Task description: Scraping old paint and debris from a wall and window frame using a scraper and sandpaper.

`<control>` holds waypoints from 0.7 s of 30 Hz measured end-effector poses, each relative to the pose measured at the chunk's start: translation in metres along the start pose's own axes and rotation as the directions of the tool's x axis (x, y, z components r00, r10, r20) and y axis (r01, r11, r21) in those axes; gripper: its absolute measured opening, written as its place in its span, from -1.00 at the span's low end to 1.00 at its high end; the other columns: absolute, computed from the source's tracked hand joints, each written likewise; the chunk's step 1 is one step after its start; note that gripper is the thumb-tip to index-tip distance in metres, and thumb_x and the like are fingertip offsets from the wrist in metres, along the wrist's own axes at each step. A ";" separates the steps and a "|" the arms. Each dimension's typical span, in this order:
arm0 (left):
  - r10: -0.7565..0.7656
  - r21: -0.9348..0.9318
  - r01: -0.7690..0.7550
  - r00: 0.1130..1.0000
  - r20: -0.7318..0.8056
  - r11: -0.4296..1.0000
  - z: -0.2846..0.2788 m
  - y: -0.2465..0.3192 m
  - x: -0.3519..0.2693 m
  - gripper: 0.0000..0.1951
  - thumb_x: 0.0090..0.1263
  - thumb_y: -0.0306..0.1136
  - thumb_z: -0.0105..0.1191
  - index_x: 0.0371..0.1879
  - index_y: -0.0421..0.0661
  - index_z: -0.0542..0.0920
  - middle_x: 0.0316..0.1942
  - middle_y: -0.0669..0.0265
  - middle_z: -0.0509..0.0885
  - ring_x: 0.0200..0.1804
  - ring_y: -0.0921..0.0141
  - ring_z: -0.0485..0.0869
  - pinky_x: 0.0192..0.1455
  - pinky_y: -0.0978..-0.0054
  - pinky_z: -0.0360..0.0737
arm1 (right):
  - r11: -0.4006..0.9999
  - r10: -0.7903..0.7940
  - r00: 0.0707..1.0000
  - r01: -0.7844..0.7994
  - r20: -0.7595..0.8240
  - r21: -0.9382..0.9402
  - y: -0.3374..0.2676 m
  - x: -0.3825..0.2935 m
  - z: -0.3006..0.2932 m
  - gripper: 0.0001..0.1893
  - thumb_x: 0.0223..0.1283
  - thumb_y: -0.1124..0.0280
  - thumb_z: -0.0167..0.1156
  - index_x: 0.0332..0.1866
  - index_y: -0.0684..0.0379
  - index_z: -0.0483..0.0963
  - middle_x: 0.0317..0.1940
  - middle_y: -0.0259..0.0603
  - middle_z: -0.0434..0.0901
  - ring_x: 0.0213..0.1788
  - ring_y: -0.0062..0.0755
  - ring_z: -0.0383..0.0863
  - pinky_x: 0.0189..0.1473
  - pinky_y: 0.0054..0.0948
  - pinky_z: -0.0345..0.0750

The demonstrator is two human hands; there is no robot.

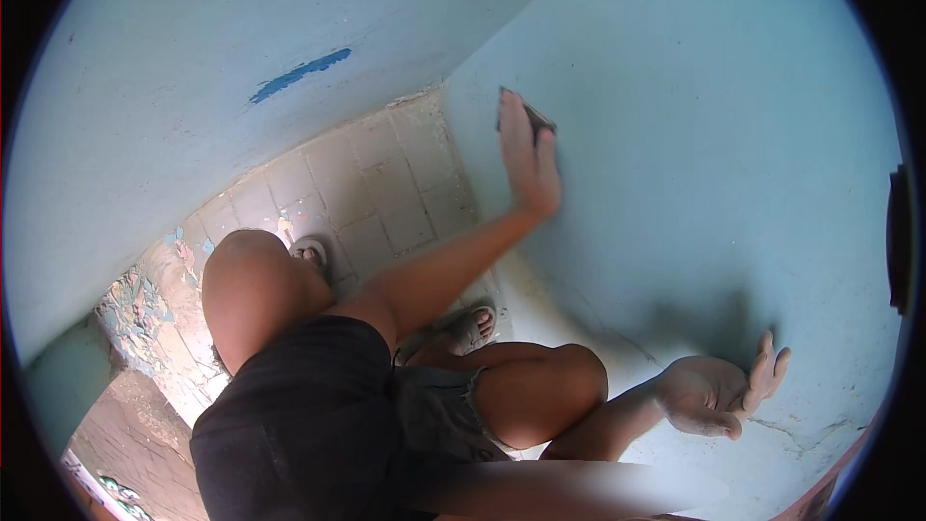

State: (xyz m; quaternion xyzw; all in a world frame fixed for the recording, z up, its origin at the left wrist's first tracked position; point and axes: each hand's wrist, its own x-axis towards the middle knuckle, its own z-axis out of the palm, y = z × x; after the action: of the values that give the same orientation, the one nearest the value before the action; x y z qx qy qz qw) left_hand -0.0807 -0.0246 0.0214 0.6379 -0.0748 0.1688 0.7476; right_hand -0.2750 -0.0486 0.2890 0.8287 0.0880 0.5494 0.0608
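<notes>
My left hand (532, 159) is pressed against the pale blue wall (651, 123) near the room corner. A dark, thin, flat piece (539, 119) lies under its fingers; whether it is sandpaper, I cannot tell. The fingers point up the picture and hide most of the piece. My right hand (712, 394) is at the lower right beside the same wall, palm turned up, fingers apart, holding nothing. Its shadow falls on the wall. A dark blue patch (300, 76) shows on the adjoining wall.
My bent knees and sandalled feet are over the tiled floor (362, 188). Paint flakes (141, 318) lie thickly along the wall base at the left. Cracks (788, 430) run through the wall at the lower right. A dark object (899, 239) stands at the far right edge.
</notes>
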 end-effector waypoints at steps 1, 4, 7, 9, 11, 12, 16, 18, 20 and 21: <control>-0.246 -0.117 0.249 0.968 0.043 0.961 -0.007 -0.023 0.029 -0.34 0.70 -0.18 -0.20 0.57 -0.44 0.10 0.65 -0.17 0.08 0.69 -0.02 0.02 0.70 0.22 -0.06 | 0.997 -0.038 0.998 0.042 0.057 -0.059 0.000 0.002 -0.002 -0.25 0.70 0.00 -0.58 0.29 0.33 0.53 0.12 -0.11 0.71 0.29 0.17 0.59 0.41 0.00 0.49; -0.581 -0.274 0.565 0.813 0.025 0.778 -0.007 -0.045 0.053 -0.36 0.66 -0.23 -0.12 0.57 -0.42 0.14 0.63 -0.15 0.15 0.66 -0.02 0.10 0.68 0.20 0.00 | 0.988 0.084 0.996 -0.080 -0.030 0.132 0.000 -0.005 -0.006 -0.26 0.70 0.01 -0.59 0.30 0.29 0.54 0.12 -0.17 0.72 0.23 0.16 0.64 0.43 0.05 0.44; -0.585 -0.184 0.565 0.806 -0.086 0.804 0.017 -0.011 0.010 -0.35 0.65 -0.20 -0.08 0.57 -0.39 0.16 0.62 -0.11 0.21 0.65 0.03 0.17 0.66 0.27 0.07 | 0.993 0.107 0.992 -0.103 -0.065 0.065 -0.002 -0.012 -0.004 -0.25 0.70 0.00 -0.60 0.31 0.27 0.54 0.11 -0.19 0.72 0.20 0.13 0.66 0.47 0.10 0.37; -0.471 0.003 0.474 0.875 -0.116 0.880 0.008 -0.013 0.007 -0.33 0.65 -0.17 -0.06 0.57 -0.37 0.16 0.62 -0.07 0.21 0.65 0.09 0.19 0.65 0.33 0.10 | 1.000 0.023 1.000 -0.023 0.006 0.007 0.002 -0.005 -0.005 -0.24 0.69 -0.01 -0.61 0.30 0.26 0.55 0.10 -0.18 0.73 0.20 0.12 0.67 0.48 0.11 0.36; -0.339 -0.088 0.336 0.941 -0.012 0.938 -0.020 -0.056 0.039 -0.34 0.67 -0.17 -0.10 0.57 -0.40 0.16 0.62 -0.14 0.18 0.64 -0.01 0.17 0.66 0.24 0.10 | 0.998 -0.054 0.995 0.058 0.078 -0.041 0.001 -0.004 -0.004 -0.24 0.69 -0.02 -0.63 0.29 0.24 0.56 0.09 -0.17 0.73 0.19 0.11 0.67 0.48 0.13 0.35; -0.347 -0.101 0.345 0.938 -0.008 0.933 -0.016 -0.044 0.040 -0.34 0.67 -0.17 -0.10 0.57 -0.40 0.16 0.62 -0.14 0.18 0.64 -0.01 0.17 0.66 0.24 0.10 | 1.000 -0.011 1.000 0.011 0.011 0.012 0.000 0.000 -0.009 -0.23 0.69 -0.02 -0.63 0.27 0.24 0.57 0.07 -0.17 0.74 0.18 0.09 0.68 0.48 0.14 0.35; -0.566 -0.123 0.557 0.823 -0.052 0.821 0.005 0.001 0.021 -0.35 0.67 -0.18 -0.09 0.55 -0.42 0.19 0.60 -0.20 0.19 0.63 -0.06 0.18 0.66 0.20 0.09 | 0.988 0.145 0.979 -0.135 -0.142 0.076 -0.001 -0.007 -0.007 -0.22 0.69 -0.03 -0.64 0.23 0.21 0.59 0.02 -0.18 0.75 0.12 0.08 0.72 0.48 0.17 0.33; -0.440 -0.014 0.441 0.894 -0.079 0.898 0.007 -0.005 0.010 -0.36 0.68 -0.17 -0.10 0.53 -0.44 0.20 0.58 -0.23 0.23 0.62 -0.09 0.20 0.66 0.19 0.10 | 0.998 0.056 0.996 -0.055 -0.071 0.015 0.004 -0.004 -0.002 -0.22 0.69 -0.03 -0.64 0.23 0.22 0.60 0.02 -0.15 0.75 0.13 0.08 0.71 0.49 0.16 0.31; -0.226 0.039 0.230 0.971 -0.074 0.972 -0.006 -0.043 0.027 -0.34 0.69 -0.14 -0.12 0.54 -0.45 0.17 0.58 -0.24 0.21 0.62 -0.10 0.18 0.67 0.15 0.08 | 0.999 -0.031 0.999 0.032 0.013 -0.045 0.006 -0.004 -0.001 -0.22 0.69 -0.03 -0.63 0.23 0.22 0.60 0.03 -0.12 0.75 0.15 0.08 0.70 0.50 0.16 0.30; -0.234 0.035 0.237 0.970 -0.069 0.971 -0.012 -0.052 0.038 -0.34 0.69 -0.14 -0.12 0.54 -0.45 0.17 0.58 -0.24 0.21 0.62 -0.10 0.18 0.67 0.15 0.08 | 1.000 -0.014 1.000 0.014 0.008 0.022 0.007 -0.005 -0.004 -0.23 0.69 -0.02 -0.62 0.23 0.22 0.60 0.03 -0.11 0.75 0.15 0.08 0.70 0.50 0.15 0.30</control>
State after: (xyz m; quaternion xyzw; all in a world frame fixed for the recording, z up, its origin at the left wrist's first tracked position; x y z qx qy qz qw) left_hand -0.0286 -0.0133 -0.0170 0.6525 0.0293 0.1010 0.7504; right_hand -0.2796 -0.0565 0.2873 0.8310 0.0997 0.5444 0.0560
